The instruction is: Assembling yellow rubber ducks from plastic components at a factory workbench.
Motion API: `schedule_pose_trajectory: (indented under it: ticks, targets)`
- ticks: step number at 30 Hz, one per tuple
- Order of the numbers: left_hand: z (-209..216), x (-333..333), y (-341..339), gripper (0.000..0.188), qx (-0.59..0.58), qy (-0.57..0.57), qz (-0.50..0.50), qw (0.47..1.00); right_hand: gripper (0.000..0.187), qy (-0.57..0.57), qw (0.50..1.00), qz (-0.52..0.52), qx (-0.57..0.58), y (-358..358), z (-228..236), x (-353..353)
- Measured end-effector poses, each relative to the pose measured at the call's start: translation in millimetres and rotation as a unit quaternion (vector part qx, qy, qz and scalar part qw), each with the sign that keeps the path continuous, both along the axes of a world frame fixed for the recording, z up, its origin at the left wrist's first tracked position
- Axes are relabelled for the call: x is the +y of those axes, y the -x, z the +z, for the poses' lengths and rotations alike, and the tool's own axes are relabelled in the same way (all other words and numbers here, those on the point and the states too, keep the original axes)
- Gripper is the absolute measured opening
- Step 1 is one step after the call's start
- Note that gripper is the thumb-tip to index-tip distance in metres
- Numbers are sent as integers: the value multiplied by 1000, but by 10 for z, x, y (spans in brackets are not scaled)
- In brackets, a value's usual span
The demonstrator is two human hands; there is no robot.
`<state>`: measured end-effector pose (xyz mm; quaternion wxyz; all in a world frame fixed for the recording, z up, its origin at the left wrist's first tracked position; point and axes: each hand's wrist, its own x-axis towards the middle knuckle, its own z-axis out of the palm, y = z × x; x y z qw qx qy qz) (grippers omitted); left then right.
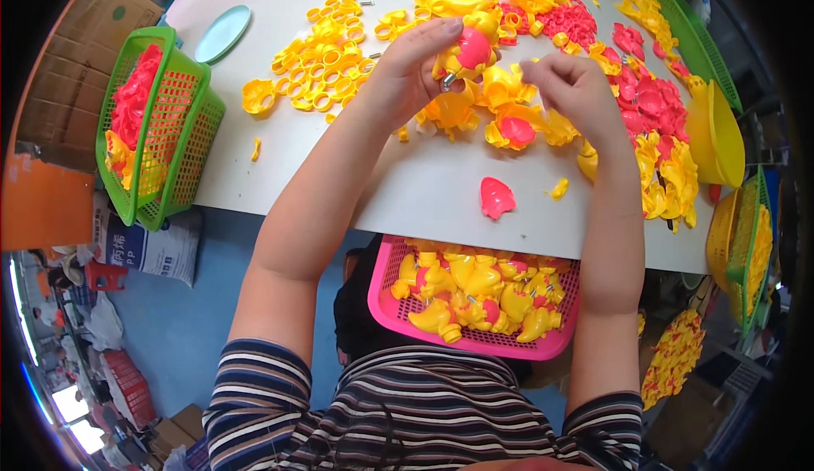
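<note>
My left hand (405,68) is wrapped around a yellow plastic toy figure (476,45) with a pink belly, held above the table. A small silvery metal piece (448,82) sticks out at the toy's lower end. To the right, my right hand (577,91) is raised with its fingers curled in a pinch; whatever is between them is too hidden to tell. Loose yellow shell parts (451,111) lie under and between my hands, one cupping a pink piece (517,131). Closer to me rest a pink shell part (497,198) and a small yellow part (558,189).
Yellow rings (320,79) spread over the white table (398,191), with pink parts (651,102) piled right. A pink basket (475,345) of similar toys sits below the front edge. Green baskets (182,144) stand left near a pale green lid (223,34); a yellow bowl (716,136) is right.
</note>
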<state>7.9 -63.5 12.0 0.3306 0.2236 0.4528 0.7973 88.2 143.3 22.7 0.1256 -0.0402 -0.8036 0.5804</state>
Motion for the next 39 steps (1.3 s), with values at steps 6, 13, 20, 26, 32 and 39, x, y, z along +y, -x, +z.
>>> schedule_pose_trajectory:
  ticks: [6,13,20,26,32,39]
  targets:
    - [-13,-69,91,34,17,-20,39,999,29,-218,883,327,-255,-251,234,-243]
    - [23,-20,70,37,67,7,68,995,34,-340,889,301,-60,-337,-2,-323]
    - [427,-182,-320,48,401,160,-112,895,18,-373,886,237,-140,-258,-4,-315]
    - [368,-62,-1366,48,502,253,-445,697,18,-389,907,144,-76,-128,-110,-233]
    - [255,-226,-1708,44,501,169,-345,776,22,-351,930,103,-31,-92,-151,-195]
    - [425,-520,-1990,55,227,-277,-475,804,25,-352,929,109,-35,-95,-184,-247]
